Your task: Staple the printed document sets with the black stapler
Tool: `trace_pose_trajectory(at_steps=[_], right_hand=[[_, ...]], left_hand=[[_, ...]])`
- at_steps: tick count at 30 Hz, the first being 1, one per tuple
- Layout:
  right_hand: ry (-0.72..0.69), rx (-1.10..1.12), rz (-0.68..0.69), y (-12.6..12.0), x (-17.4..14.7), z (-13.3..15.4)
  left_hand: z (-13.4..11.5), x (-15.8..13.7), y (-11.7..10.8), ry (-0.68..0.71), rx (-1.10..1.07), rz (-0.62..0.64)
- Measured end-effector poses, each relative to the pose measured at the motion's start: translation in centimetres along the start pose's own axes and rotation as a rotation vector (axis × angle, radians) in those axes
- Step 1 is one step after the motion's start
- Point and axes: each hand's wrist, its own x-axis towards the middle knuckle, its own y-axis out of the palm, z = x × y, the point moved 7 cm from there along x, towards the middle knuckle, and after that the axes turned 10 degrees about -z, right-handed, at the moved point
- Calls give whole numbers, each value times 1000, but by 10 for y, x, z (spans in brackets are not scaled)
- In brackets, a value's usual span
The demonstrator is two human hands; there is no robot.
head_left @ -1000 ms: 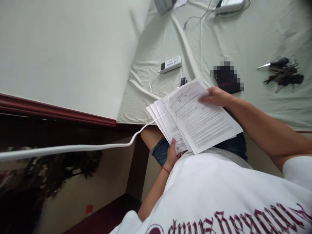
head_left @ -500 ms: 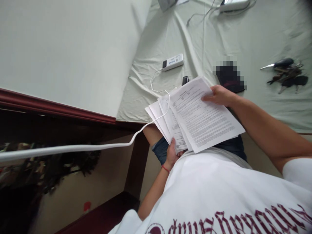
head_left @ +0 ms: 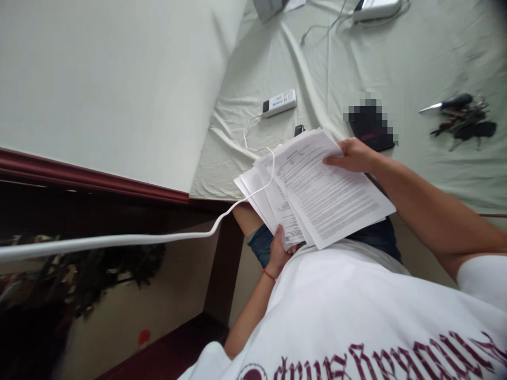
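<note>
Papers [head_left: 317,192]: a fanned sheaf of printed sheets held over the lap at the bed's [head_left: 396,58] edge, the left hand [head_left: 279,250] pinching the near corner with its thumb on top, the right hand [head_left: 352,155] gripping the far edge, its fingers curled over the top sheet. A white cable [head_left: 158,238] crosses the sheaf's left side. On the bed beyond the papers: white adapter [head_left: 279,103], dark wallet [head_left: 370,126] just beside the right hand, keys [head_left: 461,119] well apart to the right.
</note>
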Motion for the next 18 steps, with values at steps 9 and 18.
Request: trace_pose_trajectory(at_steps=[9,18], right_hand=[[-44,-74,-36,-4,-2,10],[-66,-161,-38,-5,0,13]], left_hand=[[0,-2,-2,-20,26,-32],[-2,-2,1,-12,-13,-17]])
